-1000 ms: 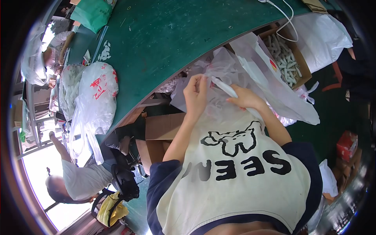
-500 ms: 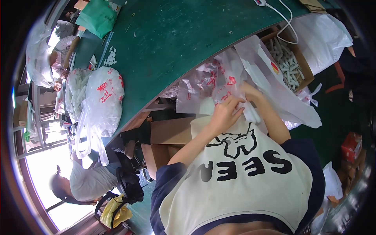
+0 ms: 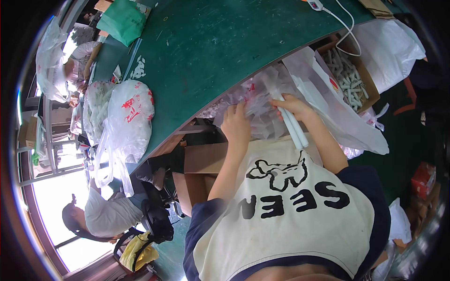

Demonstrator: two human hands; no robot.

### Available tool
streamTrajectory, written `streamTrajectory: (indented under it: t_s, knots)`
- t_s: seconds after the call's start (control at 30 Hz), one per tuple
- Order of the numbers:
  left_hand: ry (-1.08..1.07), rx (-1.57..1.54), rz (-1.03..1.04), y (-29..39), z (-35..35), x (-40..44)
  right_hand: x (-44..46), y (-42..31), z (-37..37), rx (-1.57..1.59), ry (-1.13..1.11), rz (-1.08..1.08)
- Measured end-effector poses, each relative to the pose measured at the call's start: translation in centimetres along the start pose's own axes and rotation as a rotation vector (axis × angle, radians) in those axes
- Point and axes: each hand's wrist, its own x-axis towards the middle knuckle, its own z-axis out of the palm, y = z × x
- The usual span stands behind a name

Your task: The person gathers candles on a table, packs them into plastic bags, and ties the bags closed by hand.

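My right hand [image 3: 294,107] is closed around a pair of slim white tubes [image 3: 295,129], which slant down toward my shirt. Thin clear plastic clings around their upper ends. To the left, my left hand [image 3: 236,124] has its fingers bent onto a crumpled clear plastic bag [image 3: 265,112] with red print; its fingertips are partly lost in the film. The bag lies in front of me, just below the table edge. A long white plastic sheet [image 3: 342,110] hangs beside my right forearm.
A cardboard box [image 3: 365,79] of white tubes stands at the right. The green table [image 3: 201,51] spans the top, with a white corded switch [image 3: 315,4]. Filled plastic bags [image 3: 129,112] sit at its left end. An open carton [image 3: 204,159] is by my left arm. Co-workers [image 3: 110,215] are at left.
My left hand has moved left and up, away from my right hand, onto the plastic bag. The white tubes in my right hand now show more fully.
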Motion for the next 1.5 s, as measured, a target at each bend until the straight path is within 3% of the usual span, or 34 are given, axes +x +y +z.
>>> streamTrajectory:
  t_s: [0.03, 0.13, 0.2, 0.23, 0.33, 0.47, 0.57, 0.67, 0.87, 1.0, 1.1, 1.2, 1.3, 1.4, 1.5]
  knots:
    - [-0.077, 0.017, -0.048, -0.2, -0.1, 0.1, 0.1, 0.0, 0.0, 0.019, 0.002, 0.001]
    - [-0.052, -0.167, 0.1, 0.1, -0.4, 0.5, 0.6, 0.2, -0.2, 0.014, 0.029, 0.03]
    - [-0.179, -0.423, 0.064, 1.3, 0.0, 0.2, 1.5, 0.7, -0.4, -0.069, 0.07, 0.084]
    - [-0.243, -0.552, 0.043, 2.1, 0.3, 0.0, 2.5, 1.8, -0.7, 0.032, 0.044, 0.012]
    - [-0.278, -0.626, 0.234, 4.9, 0.6, -0.4, 5.2, 4.3, -1.3, 0.329, -0.045, -0.194]
    - [-0.316, -0.487, 0.462, 6.4, 1.5, -0.7, 6.6, 4.8, -1.5, 0.572, -0.068, -0.243]
    - [-0.257, -0.379, 0.409, 5.8, 2.1, -1.4, 7.1, 4.2, -1.8, 0.654, -0.04, -0.2]
    - [-0.052, -0.184, 0.27, 4.5, 1.3, -2.1, 7.1, 4.0, -1.9, 0.7, -0.005, -0.165]
    - [0.142, 0.13, -0.095, -1.6, 1.3, -3.0, 7.7, 3.2, -2.7, 0.743, 0.034, -0.123]
    - [-0.08, -0.304, -0.564, -4.0, 2.8, -3.1, 8.3, 3.3, -2.4, 0.757, 0.047, -0.096]
    - [0.066, -0.836, -0.672, -5.6, 5.9, -4.3, 8.5, 3.3, -2.3, 0.762, 0.052, -0.082]
    - [0.138, -1.484, -1.006, -3.5, 4.6, -3.6, 8.7, 3.4, -2.4, 0.763, 0.054, -0.074]
    - [0.072, -1.74, -1.065, -2.0, 2.6, -2.5, 8.9, 3.4, -2.4, 0.757, 0.048, -0.069]
    - [-0.171, -1.228, -0.74, -3.3, 2.7, -2.9, 9.0, 3.5, -2.3, 0.742, 0.037, -0.059]
    - [-0.366, -0.167, -0.29, -3.7, 1.9, -2.5, 9.1, 3.3, -2.3, 0.746, 0.029, -0.054]
